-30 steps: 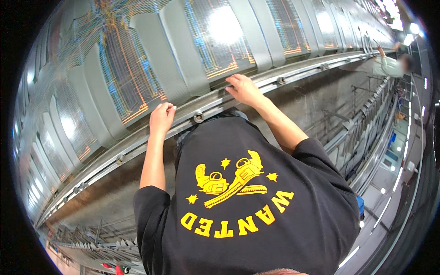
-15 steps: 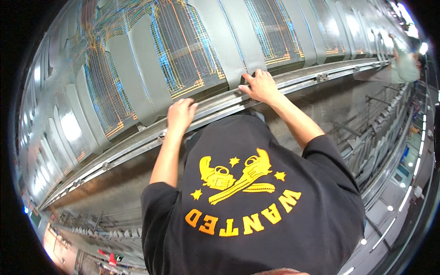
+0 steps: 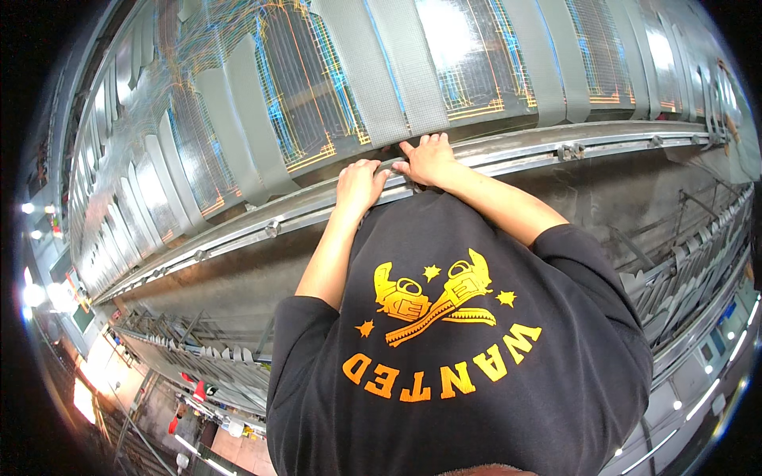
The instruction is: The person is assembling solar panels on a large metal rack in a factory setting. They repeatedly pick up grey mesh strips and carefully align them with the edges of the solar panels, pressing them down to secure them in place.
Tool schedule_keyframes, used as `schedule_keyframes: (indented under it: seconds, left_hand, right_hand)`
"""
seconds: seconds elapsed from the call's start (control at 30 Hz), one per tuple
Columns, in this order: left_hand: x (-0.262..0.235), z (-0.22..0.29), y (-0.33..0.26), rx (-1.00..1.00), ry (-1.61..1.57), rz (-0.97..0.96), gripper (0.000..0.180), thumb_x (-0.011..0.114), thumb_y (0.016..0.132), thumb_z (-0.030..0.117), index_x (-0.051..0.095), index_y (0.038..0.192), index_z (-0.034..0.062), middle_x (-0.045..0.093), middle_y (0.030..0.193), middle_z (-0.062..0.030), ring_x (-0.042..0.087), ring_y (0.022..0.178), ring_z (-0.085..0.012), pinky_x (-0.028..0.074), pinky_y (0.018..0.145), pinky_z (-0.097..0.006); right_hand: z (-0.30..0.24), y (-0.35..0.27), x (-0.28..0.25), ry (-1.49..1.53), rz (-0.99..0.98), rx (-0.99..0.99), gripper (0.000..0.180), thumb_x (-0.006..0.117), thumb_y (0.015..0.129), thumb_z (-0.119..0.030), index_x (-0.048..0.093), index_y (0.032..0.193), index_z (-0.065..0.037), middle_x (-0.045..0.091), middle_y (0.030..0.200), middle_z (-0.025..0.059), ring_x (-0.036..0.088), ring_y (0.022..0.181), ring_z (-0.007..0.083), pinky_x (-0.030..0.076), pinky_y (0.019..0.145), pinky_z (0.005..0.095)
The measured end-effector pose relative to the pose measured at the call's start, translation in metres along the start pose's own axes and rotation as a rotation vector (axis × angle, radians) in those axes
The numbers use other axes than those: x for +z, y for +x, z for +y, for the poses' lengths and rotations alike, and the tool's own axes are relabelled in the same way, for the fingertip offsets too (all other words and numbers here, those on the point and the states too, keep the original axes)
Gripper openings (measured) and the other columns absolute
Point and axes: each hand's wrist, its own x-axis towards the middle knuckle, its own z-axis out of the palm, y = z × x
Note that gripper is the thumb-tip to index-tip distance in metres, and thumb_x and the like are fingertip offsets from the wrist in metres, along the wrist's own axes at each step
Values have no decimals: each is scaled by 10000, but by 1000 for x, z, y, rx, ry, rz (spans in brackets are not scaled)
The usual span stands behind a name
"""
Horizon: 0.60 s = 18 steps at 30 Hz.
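My right hand (image 3: 429, 161) reaches to the lower end of a wide grey mesh strip (image 3: 421, 87), its fingertips against the edge there. Its thumb and index finger are apart. Close on its left, my left hand (image 3: 362, 183) lies over the metal rail (image 3: 508, 159), fingers bent and thumb toward the right hand. Whatever may sit between the left fingertips is too small to make out. Above the rail slopes a glossy dark panel (image 3: 305, 103) covered with thin orange, yellow and blue lines, with grey strips lying across it.
Small metal clamps (image 3: 570, 151) sit along the rail. Below it runs a dull grey metal wall (image 3: 548, 198). Rows of grey strips hang on a rack (image 3: 690, 254) at the right, and another rack (image 3: 190, 357) stands at the lower left. Bright lamps show at both sides.
My left hand has moved right along the rail, close beside the right hand. The right hand has stayed at the same strip's lower end. The whole view has turned somewhat.
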Motion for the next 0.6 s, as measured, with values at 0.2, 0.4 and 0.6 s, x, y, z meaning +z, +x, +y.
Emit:
schedule_keyframes:
  seconds: [0.2,0.4,0.6]
  left_hand:
    - [-5,3,4,3,-44,14,297,742,915,299,726,1033,26,740,1048,-180,705,1022,-392,549,900,-479]
    - [-8,-6,23,-76,-78,58,223,727,929,294,700,963,75,736,954,-145,711,948,-360,545,853,-481]
    - [-1,8,20,-15,-74,89,211,725,936,297,708,948,87,732,899,-109,715,912,-319,539,810,-468]
  right_hand:
    - [29,4,5,81,-53,-128,774,388,1036,-704,590,1476,-100,678,1333,219,610,1295,369,400,1117,550]
    - [67,-16,6,95,269,-203,433,664,981,-441,713,1150,-46,728,1118,180,681,1131,347,509,982,487]
    - [107,-43,12,229,744,-176,341,746,910,-312,710,1123,-47,678,1072,186,660,1055,369,521,928,499]
